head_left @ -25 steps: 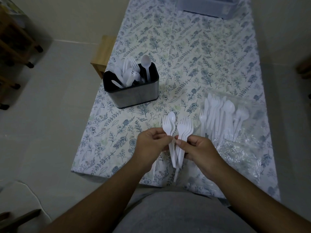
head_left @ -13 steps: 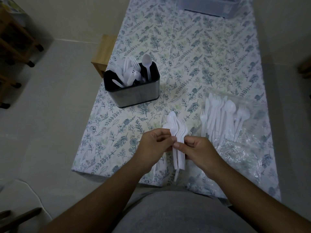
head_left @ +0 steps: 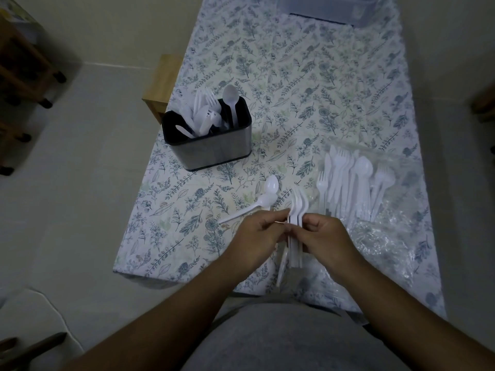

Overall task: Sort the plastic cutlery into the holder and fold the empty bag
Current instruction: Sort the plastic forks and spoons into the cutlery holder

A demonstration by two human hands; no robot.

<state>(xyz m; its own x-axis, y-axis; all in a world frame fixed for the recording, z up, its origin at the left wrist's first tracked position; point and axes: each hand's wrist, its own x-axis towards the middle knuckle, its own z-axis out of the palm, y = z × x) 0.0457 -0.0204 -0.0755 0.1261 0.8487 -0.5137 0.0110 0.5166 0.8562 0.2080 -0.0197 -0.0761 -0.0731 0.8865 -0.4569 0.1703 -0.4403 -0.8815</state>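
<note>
White forks (head_left: 296, 207) pinched by both hands, left (head_left: 257, 232), right (head_left: 325, 235)

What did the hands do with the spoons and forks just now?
The left hand has pulled two spoons out to the left, away from the bundle of forks that the right hand grips; before, they were bunched together. The holder and the bag stayed put.

Quick headcount of what's on the worktop (head_left: 308, 76)

One holder (head_left: 214, 149), one plastic bag (head_left: 388, 223), one clear tub (head_left: 329, 6), two hands; loose cutlery too bunched up to count.
</note>
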